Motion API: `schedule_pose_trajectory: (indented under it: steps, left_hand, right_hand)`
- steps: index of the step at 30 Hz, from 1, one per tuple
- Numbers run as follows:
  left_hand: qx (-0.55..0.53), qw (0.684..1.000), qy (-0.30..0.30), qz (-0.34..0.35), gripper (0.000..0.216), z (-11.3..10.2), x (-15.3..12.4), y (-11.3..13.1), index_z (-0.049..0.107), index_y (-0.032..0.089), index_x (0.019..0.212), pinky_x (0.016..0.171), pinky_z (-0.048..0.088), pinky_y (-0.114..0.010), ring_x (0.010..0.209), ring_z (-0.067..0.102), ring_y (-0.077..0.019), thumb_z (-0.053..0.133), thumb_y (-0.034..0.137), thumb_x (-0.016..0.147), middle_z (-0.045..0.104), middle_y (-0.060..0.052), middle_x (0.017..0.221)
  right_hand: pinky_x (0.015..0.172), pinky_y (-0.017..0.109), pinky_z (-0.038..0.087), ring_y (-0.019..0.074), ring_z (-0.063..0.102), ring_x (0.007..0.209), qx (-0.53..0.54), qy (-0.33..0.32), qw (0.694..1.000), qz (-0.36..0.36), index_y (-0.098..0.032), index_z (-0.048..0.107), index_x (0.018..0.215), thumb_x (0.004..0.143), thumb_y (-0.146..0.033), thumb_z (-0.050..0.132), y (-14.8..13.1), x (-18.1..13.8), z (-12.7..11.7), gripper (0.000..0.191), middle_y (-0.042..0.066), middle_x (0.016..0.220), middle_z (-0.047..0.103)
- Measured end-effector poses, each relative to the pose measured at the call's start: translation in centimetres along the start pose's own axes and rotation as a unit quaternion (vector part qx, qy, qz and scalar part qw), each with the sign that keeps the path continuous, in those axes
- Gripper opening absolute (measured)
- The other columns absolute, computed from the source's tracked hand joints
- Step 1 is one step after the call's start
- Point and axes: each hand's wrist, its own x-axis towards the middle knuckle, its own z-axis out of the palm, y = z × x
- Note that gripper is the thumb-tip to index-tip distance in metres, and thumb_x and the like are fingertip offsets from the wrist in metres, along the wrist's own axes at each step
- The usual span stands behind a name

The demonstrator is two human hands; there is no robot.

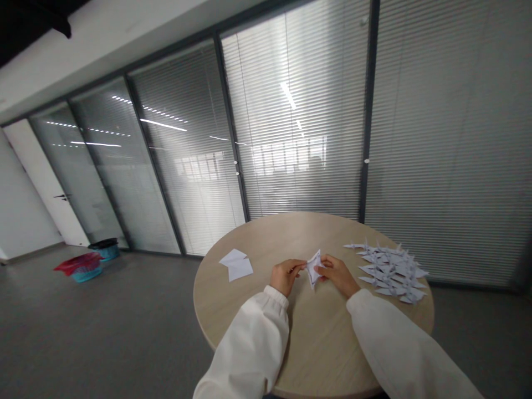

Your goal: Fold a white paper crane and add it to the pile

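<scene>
Between my two hands is a partly folded piece of white paper (313, 269), held above the round table. My left hand (286, 275) pinches its left edge with thumb and fingertips. On the other side my right hand (336, 273) grips the paper, thumb across its front face. The paper has pointed corners at top and bottom and dark lines along some folds. To the left lie loose white paper sheets (238, 265), some with creases. A pile of folded paper cranes (393, 271) rests on the right, beyond my right wrist.
The round wooden table (324, 343) stands close to a glass partition (299, 111) with blinds. On the floor at far left are a blue bin with a red liner (81, 267) and another with a black liner (107, 250), near a white door (45, 183).
</scene>
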Motion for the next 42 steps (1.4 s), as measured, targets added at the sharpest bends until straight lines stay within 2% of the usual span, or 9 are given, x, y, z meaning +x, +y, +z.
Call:
schedule_pose_trajectory:
  steps: [6, 16, 19, 23, 27, 31, 35, 42]
  left_hand:
    - [0.028, 0.999, -0.017, 0.016, 0.025, 0.0, -0.1, -0.2, 0.066, 0.019, 0.090, 0.055, 0.053, -0.021, 0.063, 0.060, -0.0103, 0.048, 0.033, 0.079, 0.067, -0.004, 0.080]
    - [-0.010, 1.000, -0.006, 0.008, 0.025, 0.2, 0.0, -0.2, 0.067, 0.018, 0.087, 0.052, 0.053, -0.021, 0.067, 0.061, -0.0124, 0.050, 0.034, 0.077, 0.067, -0.005, 0.080]
    - [-0.025, 0.999, 0.024, -0.009, 0.023, 0.0, 0.1, -0.3, 0.067, 0.018, 0.086, 0.051, 0.053, -0.021, 0.067, 0.061, -0.0130, 0.051, 0.032, 0.076, 0.067, -0.004, 0.079]
    - [-0.058, 0.991, 0.104, -0.067, 0.021, -0.5, 0.6, -0.3, 0.066, 0.016, 0.085, 0.047, 0.053, -0.020, 0.067, 0.062, -0.0137, 0.053, 0.028, 0.074, 0.066, -0.004, 0.075]
    - [-0.102, 0.979, 0.137, -0.112, 0.022, -0.7, 0.9, -0.4, 0.066, 0.013, 0.082, 0.046, 0.053, -0.021, 0.066, 0.063, -0.0154, 0.056, 0.028, 0.071, 0.065, -0.005, 0.071]
    - [-0.119, 0.980, 0.116, -0.110, 0.022, -0.4, 0.9, -0.6, 0.066, 0.013, 0.084, 0.049, 0.054, -0.023, 0.067, 0.062, -0.0152, 0.057, 0.028, 0.070, 0.065, -0.005, 0.073]
    - [-0.118, 0.984, 0.086, -0.106, 0.024, -0.2, 0.9, -0.9, 0.065, 0.014, 0.089, 0.052, 0.055, -0.023, 0.069, 0.061, -0.0139, 0.059, 0.026, 0.069, 0.064, -0.005, 0.076]
    - [-0.040, 0.996, -0.001, -0.080, 0.043, 0.0, 0.5, -1.0, 0.052, 0.022, 0.112, 0.053, 0.052, -0.020, 0.058, 0.056, -0.0073, 0.057, 0.020, 0.070, 0.059, 0.002, 0.068]
  right_hand:
    - [0.050, 0.024, 0.048, 0.0162, 0.059, 0.064, -0.018, 0.005, 1.000, 0.002, -0.016, 0.058, 0.079, 0.064, -0.034, 0.063, 0.4, 0.1, 0.0, 0.025, 0.003, 0.075, 0.063]
    - [0.046, 0.024, 0.049, 0.0174, 0.060, 0.067, -0.011, -0.004, 1.000, 0.010, -0.016, 0.057, 0.084, 0.064, -0.037, 0.061, 0.4, 0.1, 0.1, 0.029, 0.003, 0.078, 0.063]
    - [0.048, 0.025, 0.050, 0.0189, 0.061, 0.070, -0.002, 0.015, 1.000, 0.012, -0.017, 0.053, 0.096, 0.067, -0.040, 0.060, 0.0, -0.1, 0.1, 0.038, 0.005, 0.082, 0.062]
    - [0.056, 0.028, 0.052, 0.0203, 0.060, 0.081, 0.032, 0.044, 0.998, -0.030, -0.022, 0.043, 0.113, 0.066, -0.039, 0.062, -0.8, -0.4, 0.2, 0.054, 0.007, 0.096, 0.059]
    - [0.061, 0.029, 0.051, 0.0187, 0.060, 0.078, 0.026, 0.020, 0.998, -0.060, -0.022, 0.046, 0.113, 0.063, -0.037, 0.065, -1.3, -0.6, 0.4, 0.055, 0.006, 0.093, 0.058]
    - [0.061, 0.027, 0.050, 0.0190, 0.059, 0.077, 0.002, 0.014, 0.998, -0.065, -0.018, 0.054, 0.102, 0.064, -0.039, 0.063, -1.3, -0.6, 0.5, 0.044, 0.005, 0.083, 0.061]
    - [0.061, 0.027, 0.049, 0.0190, 0.059, 0.075, -0.012, 0.023, 0.997, -0.068, -0.018, 0.057, 0.098, 0.064, -0.039, 0.063, -1.0, -0.4, 0.4, 0.041, 0.005, 0.081, 0.062]
    - [0.064, 0.027, 0.047, 0.0159, 0.059, 0.069, -0.089, 0.047, 0.989, -0.105, -0.018, 0.058, 0.099, 0.069, -0.032, 0.058, -0.1, -0.2, 0.1, 0.034, 0.003, 0.075, 0.062]
